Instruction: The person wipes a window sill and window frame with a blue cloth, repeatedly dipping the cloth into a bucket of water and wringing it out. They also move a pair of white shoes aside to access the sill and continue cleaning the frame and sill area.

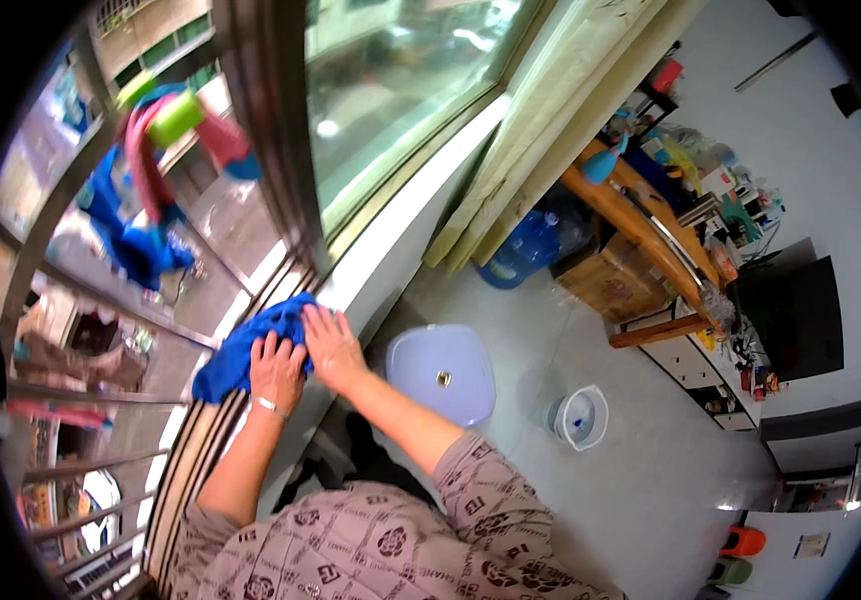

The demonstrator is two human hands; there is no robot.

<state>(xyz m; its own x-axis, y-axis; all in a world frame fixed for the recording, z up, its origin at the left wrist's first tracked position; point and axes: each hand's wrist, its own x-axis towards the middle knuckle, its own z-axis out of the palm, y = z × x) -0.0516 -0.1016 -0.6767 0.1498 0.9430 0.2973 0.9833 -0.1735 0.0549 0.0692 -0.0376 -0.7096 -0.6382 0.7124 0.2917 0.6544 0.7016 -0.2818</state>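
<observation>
A blue cloth (239, 360) lies bunched across the metal tracks of a sliding window (205, 427) and the white sill. My left hand (278, 375), with a band at the wrist, presses on the cloth's near side with bent fingers. Just to its right, my right hand (333, 345) rests flatter over the cloth's edge at the sill (359, 285). Both hands touch the cloth, and the track beneath it is hidden.
Window bars (123, 322) stand at the left, with pink and green items (175, 124) hanging there. A lavender stool (442, 367) and a white bucket (580, 418) of water stand on the floor. A curtain (543, 142), a blue water bottle (520, 251) and a wooden table (640, 232) are further right.
</observation>
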